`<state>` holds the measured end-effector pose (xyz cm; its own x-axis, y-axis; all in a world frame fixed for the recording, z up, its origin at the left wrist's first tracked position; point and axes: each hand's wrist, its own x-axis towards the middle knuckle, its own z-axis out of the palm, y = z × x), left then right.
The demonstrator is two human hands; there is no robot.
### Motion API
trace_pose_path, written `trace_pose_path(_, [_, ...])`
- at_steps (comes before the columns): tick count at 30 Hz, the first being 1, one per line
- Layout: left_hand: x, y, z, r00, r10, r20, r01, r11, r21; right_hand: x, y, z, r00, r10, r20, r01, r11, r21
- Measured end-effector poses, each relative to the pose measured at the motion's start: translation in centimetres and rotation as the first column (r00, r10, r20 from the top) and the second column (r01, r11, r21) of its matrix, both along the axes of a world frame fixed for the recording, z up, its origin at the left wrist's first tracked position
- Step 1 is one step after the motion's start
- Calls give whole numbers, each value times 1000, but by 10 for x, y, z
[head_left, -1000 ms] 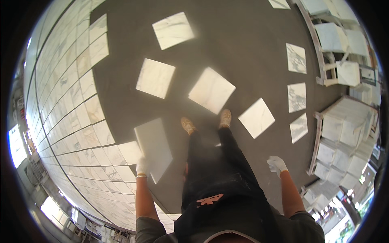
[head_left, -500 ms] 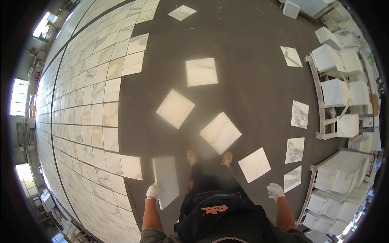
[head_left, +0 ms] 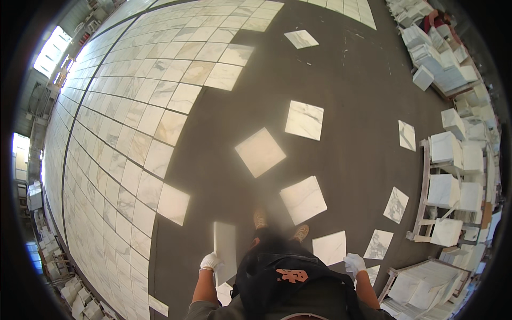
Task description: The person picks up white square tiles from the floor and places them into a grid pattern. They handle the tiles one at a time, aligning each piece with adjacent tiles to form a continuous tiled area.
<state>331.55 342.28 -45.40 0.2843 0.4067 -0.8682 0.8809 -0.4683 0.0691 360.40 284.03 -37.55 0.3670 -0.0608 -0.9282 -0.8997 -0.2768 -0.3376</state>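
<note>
My left hand (head_left: pixel 210 261), in a white glove, is closed on the edge of a square marble tile (head_left: pixel 226 248). The tile hangs upright at my left side, its pale, plain face showing. My right hand (head_left: pixel 354 263), also gloved, is out at my right side with its fingers loosely apart and nothing seen in it. In the picture it borders a white tile (head_left: pixel 329 247) on the floor. Ahead of my feet lie a stacked pair of tiles (head_left: pixel 303 200), a plain pale tile (head_left: pixel 260 152) and a grey-veined tile (head_left: pixel 304 120).
Rows of laid marble tiles (head_left: pixel 141 116) cover the left side, with a stepped edge on the dark floor (head_left: pixel 357 144). Dark-veined tiles (head_left: pixel 396 205) lie singly at right. Pallets with stacked tiles (head_left: pixel 444 190) line the right side. A person in red (head_left: pixel 440 21) is far right.
My view has turned left, and the floor tiles appear swung to the right and lower. My feet have shifted. The tile stays in my left hand.
</note>
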Motion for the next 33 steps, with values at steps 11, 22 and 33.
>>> trace_pose_path(11, [-53,20,-23,982,160,98,-157,987,-39,24,71,-2,985,137,102,-132,990,-55])
trace_pose_path(22, [-64,39,-23,970,179,164,-177,984,-24,38,116,-3,903,394,169,-360,911,-201])
trace_pose_path(33, [-67,41,-11,912,338,231,-339,940,-37,43,114,-3,888,442,124,-408,884,-226])
